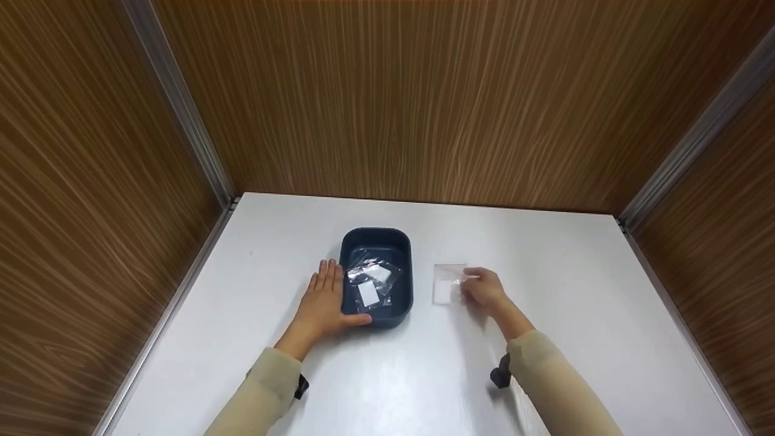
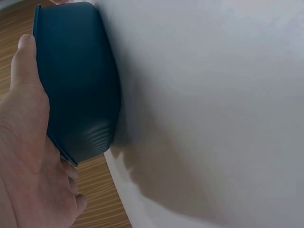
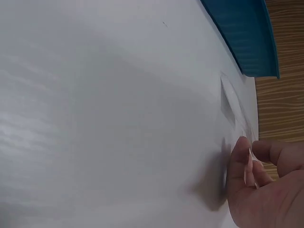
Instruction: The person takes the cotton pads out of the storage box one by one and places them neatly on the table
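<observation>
A dark blue rectangular bin (image 1: pixel 380 321) stands on the white table, with small clear plastic bags (image 1: pixel 369 292) holding white pieces inside it. My left hand (image 1: pixel 322 306) rests against the bin's left side, fingers straight, the thumb lying over its near rim. In the left wrist view, the hand (image 2: pixel 33 128) lies along the bin (image 2: pixel 78 80). To the bin's right, my right hand (image 1: pixel 482 289) pinches the right edge of a flat clear plastic bag (image 1: pixel 443 289) with a white piece in it. The right wrist view shows the bag (image 3: pixel 232 99) extending from the fingertips close over the table.
The white table (image 1: pixel 545 290) is bounded by wood-grain panels (image 1: pixel 393 103) at the back and on both sides. Metal corner posts (image 1: pixel 181 91) stand where the panels meet. A black wrist device (image 1: pixel 501 372) sits under the right sleeve.
</observation>
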### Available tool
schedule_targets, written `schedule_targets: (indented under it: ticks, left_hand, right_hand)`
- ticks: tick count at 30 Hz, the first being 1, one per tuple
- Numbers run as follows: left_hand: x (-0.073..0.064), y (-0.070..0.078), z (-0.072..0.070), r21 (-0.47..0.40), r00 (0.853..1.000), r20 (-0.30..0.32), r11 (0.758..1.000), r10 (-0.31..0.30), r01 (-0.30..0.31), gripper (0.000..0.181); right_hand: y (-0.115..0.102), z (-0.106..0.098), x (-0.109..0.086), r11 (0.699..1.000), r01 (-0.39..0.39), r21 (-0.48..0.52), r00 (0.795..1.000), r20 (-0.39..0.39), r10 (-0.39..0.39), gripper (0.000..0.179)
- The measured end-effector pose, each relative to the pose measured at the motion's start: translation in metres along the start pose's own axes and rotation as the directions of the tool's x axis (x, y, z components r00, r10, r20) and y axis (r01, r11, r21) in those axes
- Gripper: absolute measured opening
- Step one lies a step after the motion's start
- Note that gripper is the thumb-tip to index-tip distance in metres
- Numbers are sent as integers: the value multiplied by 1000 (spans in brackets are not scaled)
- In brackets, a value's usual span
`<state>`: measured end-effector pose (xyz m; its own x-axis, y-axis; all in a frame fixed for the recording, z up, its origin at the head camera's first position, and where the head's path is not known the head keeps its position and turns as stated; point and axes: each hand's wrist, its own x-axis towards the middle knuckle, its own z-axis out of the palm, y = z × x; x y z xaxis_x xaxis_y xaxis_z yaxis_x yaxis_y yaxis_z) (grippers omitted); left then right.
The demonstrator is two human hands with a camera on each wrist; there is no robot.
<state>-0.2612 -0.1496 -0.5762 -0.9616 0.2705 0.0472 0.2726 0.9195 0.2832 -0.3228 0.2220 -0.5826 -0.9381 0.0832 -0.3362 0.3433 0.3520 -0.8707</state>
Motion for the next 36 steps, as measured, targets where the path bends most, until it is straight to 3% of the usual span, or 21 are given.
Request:
schedule_targets:
  ticks: [14,26,36]
  left_hand:
    - [-2,-2,1,12,1000,8,1000,1,-1,140]
    - [-2,-1,-2,12,1000,10,1000,-5,5,142]
    - [-4,0,-2,-1,1000,10,1000,-10,10,140]
  right_hand:
    - [5,-1,-1,983,79,-166,996,-34,-86,45]
    - [5,-7,3,980,48,-194,997,-50,-59,44]
    - [1,-10,-1,988,18,-153,998,-49,-25,43]
